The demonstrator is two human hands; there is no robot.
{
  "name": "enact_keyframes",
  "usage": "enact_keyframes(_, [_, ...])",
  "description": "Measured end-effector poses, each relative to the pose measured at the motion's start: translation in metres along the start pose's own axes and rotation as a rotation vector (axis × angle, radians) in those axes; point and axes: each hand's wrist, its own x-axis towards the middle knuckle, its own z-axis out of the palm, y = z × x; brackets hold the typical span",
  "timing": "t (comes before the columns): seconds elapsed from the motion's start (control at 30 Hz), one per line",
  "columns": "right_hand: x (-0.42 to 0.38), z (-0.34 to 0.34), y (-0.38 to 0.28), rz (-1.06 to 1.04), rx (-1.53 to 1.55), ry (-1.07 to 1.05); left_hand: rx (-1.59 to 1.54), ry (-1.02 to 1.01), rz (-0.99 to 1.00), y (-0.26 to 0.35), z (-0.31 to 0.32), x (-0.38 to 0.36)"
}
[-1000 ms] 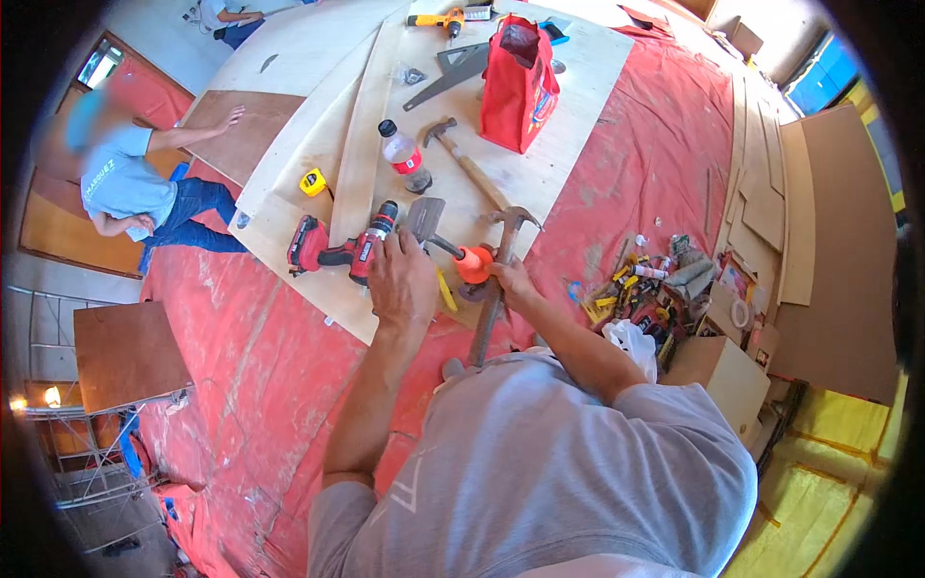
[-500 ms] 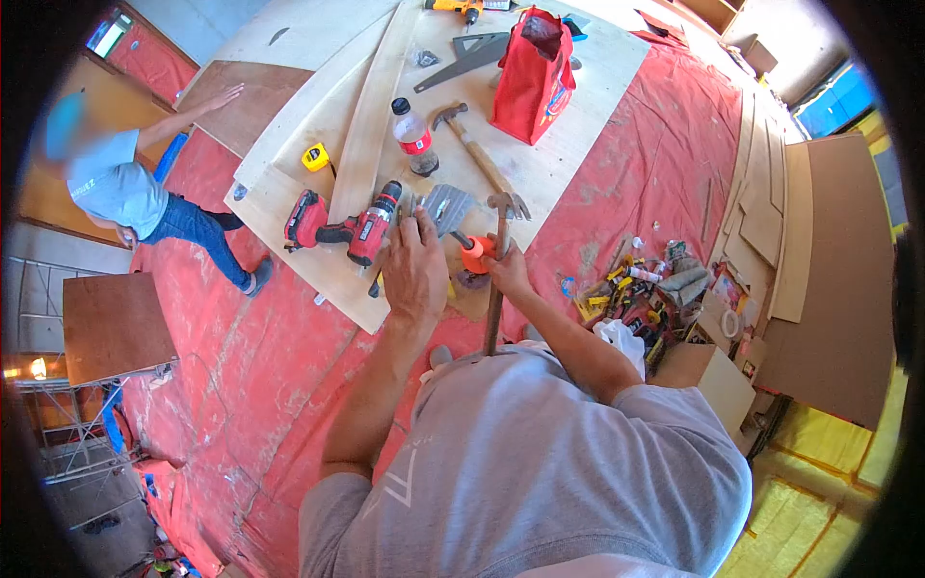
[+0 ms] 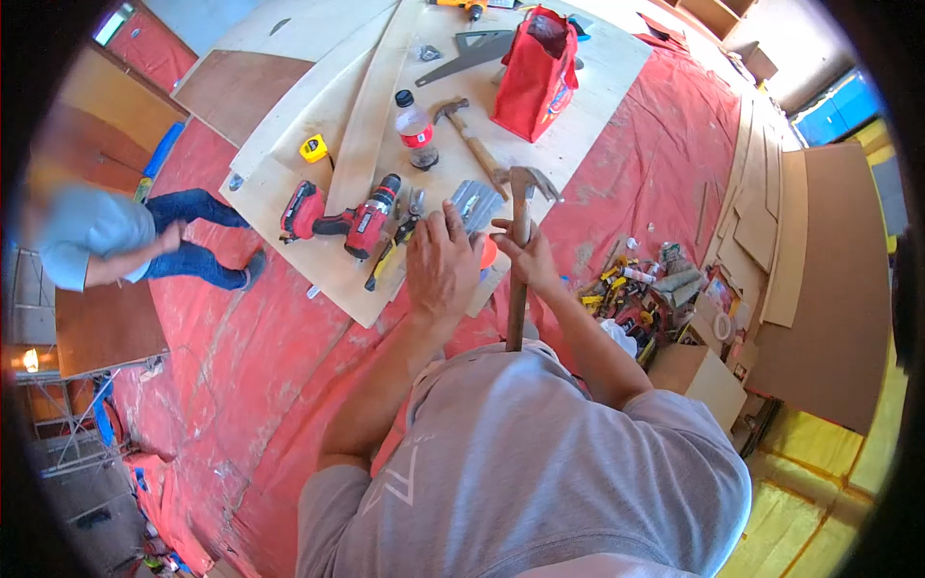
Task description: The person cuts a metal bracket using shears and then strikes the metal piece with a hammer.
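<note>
A claw hammer (image 3: 521, 207) stands nearly upright in front of my chest, head up, its handle end by my shirt. My right hand (image 3: 536, 258) is closed around its handle. Between the hands shows part of a round orange object (image 3: 488, 253); its kind is hidden. My left hand (image 3: 440, 262) is beside it, back up, fingers curled down so that what they hold is out of sight. Just past the fingertips lies a clear plastic case (image 3: 475, 203). To the left are yellow-handled pliers (image 3: 393, 252) and a red cordless drill (image 3: 371, 220).
The wooden worktop (image 3: 279, 207) bears a tape measure (image 3: 313, 147), a cola bottle (image 3: 414, 130), another hammer (image 3: 470, 140), a handsaw (image 3: 467, 60) and a red bag (image 3: 536, 77). Tools lie piled on the red-covered floor (image 3: 655, 159) at right. A person (image 3: 101, 231) walks at left.
The hammer and my right hand have moved up and right. My left hand has shifted right, uncovering the pliers. The orange object is now mostly hidden. The other person has lowered an arm and moved left.
</note>
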Motion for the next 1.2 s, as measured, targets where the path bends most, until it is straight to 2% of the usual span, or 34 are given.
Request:
enact_keyframes(0.03, [0.000,-0.003,-0.022,0.073,0.130,-0.026,-0.005,-0.004,-0.003,0.002,-0.004,0.000])
enact_keyframes(0.17, [-0.005,-0.028,-0.110,0.125,-0.241,-0.094,-0.114,-0.015,-0.025,-0.002,-0.007,-0.001])
enact_keyframes(0.2, [-0.005,-0.035,-0.127,0.036,-0.433,-0.107,-0.179,-0.002,-0.027,-0.006,-0.005,0.000])
enact_keyframes(0.3, [-0.014,-0.048,-0.161,-0.087,-0.565,-0.120,-0.322,-0.071,-0.126,-0.011,-0.007,0.004])
enact_keyframes(0.33, [-0.020,-0.046,-0.184,-0.071,-0.588,-0.187,-0.362,-0.111,-0.172,-0.012,-0.010,0.006])
enact_keyframes(0.43, [-0.030,-0.044,-0.206,-0.209,-0.633,-0.338,-0.378,-0.131,-0.167,-0.017,-0.018,0.010])
enact_keyframes(0.53, [-0.038,-0.030,-0.231,-0.280,-0.706,-0.390,-0.521,-0.120,-0.204,-0.019,-0.015,0.009])
enact_keyframes(0.67, [-0.040,-0.025,-0.243,-0.297,-0.810,-0.417,-0.597,-0.109,-0.257,-0.018,-0.012,0.008])
enact_keyframes(0.77, [-0.036,-0.024,-0.242,-0.211,-0.874,-0.474,-0.621,-0.146,-0.299,-0.018,-0.010,0.009])
enact_keyframes(0.87, [-0.032,-0.024,-0.218,-0.305,-0.820,-0.502,-0.637,-0.157,-0.305,-0.017,-0.010,0.010])
enact_keyframes(1.07, [-0.034,-0.023,-0.226,-0.196,-0.788,-0.415,-0.642,-0.119,-0.317,-0.018,-0.009,0.006])
enact_keyframes(1.17, [-0.026,-0.021,-0.204,-0.377,-0.757,-0.311,-0.704,-0.180,-0.354,-0.021,-0.011,0.006])
enact_keyframes(1.2, [-0.026,-0.022,-0.197,-0.369,-0.749,-0.285,-0.740,-0.187,-0.352,-0.023,-0.010,0.006])
